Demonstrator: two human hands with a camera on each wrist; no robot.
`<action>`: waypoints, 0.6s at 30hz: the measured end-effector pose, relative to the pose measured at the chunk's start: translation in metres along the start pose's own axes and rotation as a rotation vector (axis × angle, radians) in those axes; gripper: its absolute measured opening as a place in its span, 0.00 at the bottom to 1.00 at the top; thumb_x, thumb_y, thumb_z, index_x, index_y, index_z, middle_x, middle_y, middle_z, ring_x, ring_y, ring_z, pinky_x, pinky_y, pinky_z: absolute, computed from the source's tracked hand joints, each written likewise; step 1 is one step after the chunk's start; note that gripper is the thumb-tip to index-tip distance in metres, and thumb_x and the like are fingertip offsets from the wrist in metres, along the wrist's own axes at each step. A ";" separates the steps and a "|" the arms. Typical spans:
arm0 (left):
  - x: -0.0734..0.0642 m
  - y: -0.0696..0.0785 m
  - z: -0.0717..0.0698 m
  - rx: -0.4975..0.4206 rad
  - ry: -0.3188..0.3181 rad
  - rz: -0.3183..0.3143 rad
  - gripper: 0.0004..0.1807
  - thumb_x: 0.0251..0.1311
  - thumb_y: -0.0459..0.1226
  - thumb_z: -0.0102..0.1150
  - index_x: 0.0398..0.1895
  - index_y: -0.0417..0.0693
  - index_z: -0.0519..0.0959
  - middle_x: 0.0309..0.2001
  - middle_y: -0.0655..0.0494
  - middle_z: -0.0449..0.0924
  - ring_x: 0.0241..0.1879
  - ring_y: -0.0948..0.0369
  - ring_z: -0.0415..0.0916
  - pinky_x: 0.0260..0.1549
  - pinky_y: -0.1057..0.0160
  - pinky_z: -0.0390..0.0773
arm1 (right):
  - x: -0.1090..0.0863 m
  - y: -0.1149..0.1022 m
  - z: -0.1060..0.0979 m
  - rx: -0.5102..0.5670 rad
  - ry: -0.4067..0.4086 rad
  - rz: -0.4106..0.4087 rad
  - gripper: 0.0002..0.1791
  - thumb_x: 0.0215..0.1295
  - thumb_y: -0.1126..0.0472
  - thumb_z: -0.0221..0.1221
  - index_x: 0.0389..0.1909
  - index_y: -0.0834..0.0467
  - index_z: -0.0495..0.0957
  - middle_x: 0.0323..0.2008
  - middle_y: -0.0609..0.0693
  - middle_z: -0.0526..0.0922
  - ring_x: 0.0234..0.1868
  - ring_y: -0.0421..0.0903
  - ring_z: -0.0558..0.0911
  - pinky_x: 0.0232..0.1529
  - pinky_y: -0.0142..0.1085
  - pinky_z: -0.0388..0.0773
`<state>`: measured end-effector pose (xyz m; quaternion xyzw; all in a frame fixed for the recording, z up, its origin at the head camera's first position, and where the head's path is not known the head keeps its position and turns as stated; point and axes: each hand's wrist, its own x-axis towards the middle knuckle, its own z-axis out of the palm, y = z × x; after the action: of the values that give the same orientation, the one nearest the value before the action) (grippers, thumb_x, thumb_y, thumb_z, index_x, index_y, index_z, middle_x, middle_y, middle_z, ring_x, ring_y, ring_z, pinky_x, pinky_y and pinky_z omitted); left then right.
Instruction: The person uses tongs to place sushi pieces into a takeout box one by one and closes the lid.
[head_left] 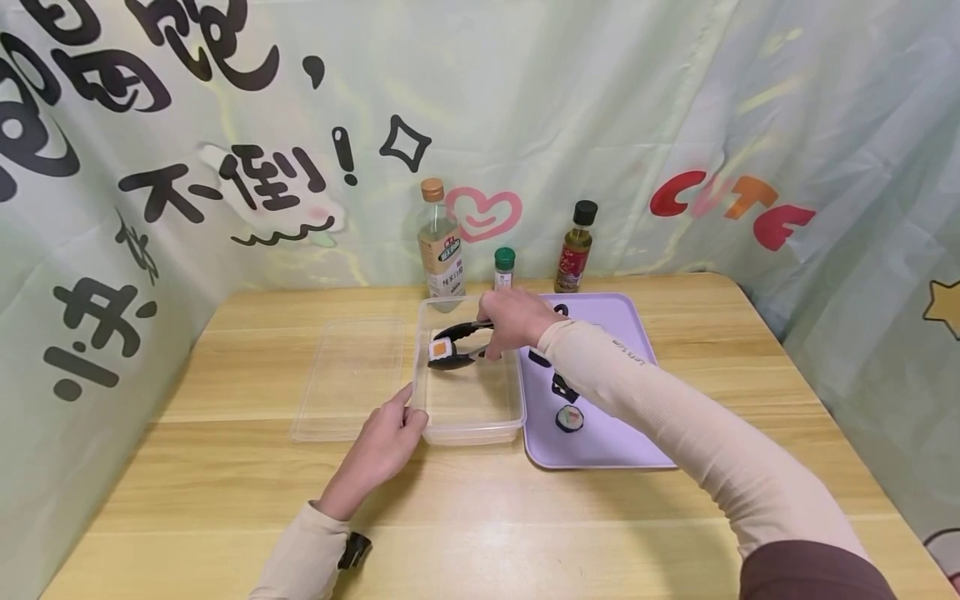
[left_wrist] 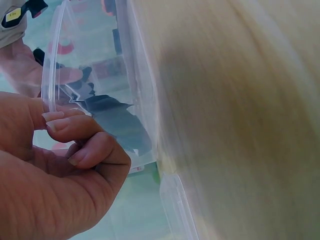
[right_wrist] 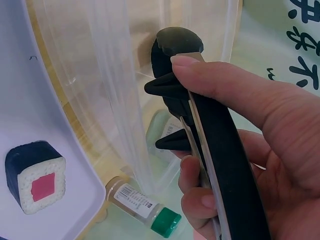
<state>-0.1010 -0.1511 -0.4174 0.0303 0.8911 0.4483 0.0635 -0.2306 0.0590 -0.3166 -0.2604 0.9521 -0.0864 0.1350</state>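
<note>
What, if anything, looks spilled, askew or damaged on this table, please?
Nothing stands out: the box sits upright between the lid and the tray, the tall bottle stands upright, and no spill shows on the table. The right sleeve hides part of the tray.

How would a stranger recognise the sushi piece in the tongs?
On the table, find the clear container beside the purple tray. Within its outline in the head view, black tongs hold the sushi piece; unlike the tray's round roll, it has an orange square centre.

Bkgd: pale-grn drape (head_left: 600, 100), blk lettering (head_left: 258, 185), pink heart (head_left: 483, 218) | Tbl (head_left: 540, 517): lt wood grain
</note>
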 end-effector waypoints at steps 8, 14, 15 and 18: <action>0.000 0.001 0.000 0.007 0.001 -0.006 0.34 0.66 0.35 0.43 0.75 0.29 0.59 0.15 0.61 0.58 0.14 0.65 0.51 0.14 0.68 0.50 | 0.001 0.000 0.001 -0.002 -0.010 0.003 0.32 0.45 0.59 0.79 0.55 0.61 0.84 0.53 0.55 0.85 0.35 0.46 0.81 0.42 0.40 0.81; 0.001 0.000 0.000 0.012 0.006 -0.006 0.34 0.66 0.35 0.43 0.75 0.31 0.59 0.15 0.61 0.59 0.14 0.65 0.51 0.14 0.69 0.51 | 0.002 0.001 0.000 0.019 -0.020 0.006 0.30 0.44 0.59 0.80 0.51 0.61 0.86 0.48 0.53 0.87 0.34 0.46 0.81 0.40 0.39 0.81; 0.001 0.000 0.000 0.011 0.007 -0.006 0.34 0.66 0.35 0.43 0.75 0.31 0.60 0.15 0.61 0.59 0.14 0.65 0.51 0.14 0.69 0.51 | 0.002 0.001 0.000 0.025 -0.019 0.004 0.29 0.43 0.59 0.80 0.50 0.61 0.86 0.46 0.53 0.88 0.34 0.46 0.81 0.40 0.39 0.81; 0.001 -0.001 0.001 0.007 0.004 -0.003 0.34 0.66 0.35 0.43 0.76 0.32 0.60 0.16 0.61 0.60 0.14 0.65 0.51 0.13 0.69 0.51 | 0.001 0.002 -0.002 0.038 -0.011 0.001 0.28 0.42 0.58 0.80 0.48 0.61 0.87 0.43 0.51 0.88 0.35 0.45 0.80 0.41 0.39 0.80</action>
<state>-0.1015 -0.1508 -0.4182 0.0283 0.8928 0.4452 0.0621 -0.2329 0.0604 -0.3150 -0.2575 0.9497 -0.1029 0.1453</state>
